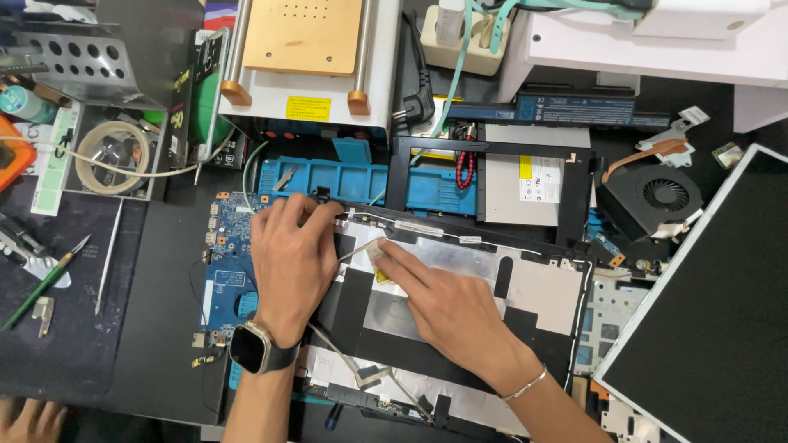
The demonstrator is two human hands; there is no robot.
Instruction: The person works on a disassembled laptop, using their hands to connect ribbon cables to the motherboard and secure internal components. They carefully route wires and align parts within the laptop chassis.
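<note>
An opened laptop lid back cover with silver foil and black tape lies in the middle of the bench. My left hand, with a smartwatch on the wrist, rests on the cover's upper left corner, fingertips pinching near the hinge and a thin cable. My right hand, wearing a thin bracelet, lies flat on the foil, its fingers pressing a piece of yellowish tape. A blue motherboard lies under my left hand's left side.
A detached screen panel lies at the right. A cooling fan, a silver optical drive, a blue plastic frame and a battery sit behind. Tweezers and a green-handled tool lie left. Another person's fingers show bottom left.
</note>
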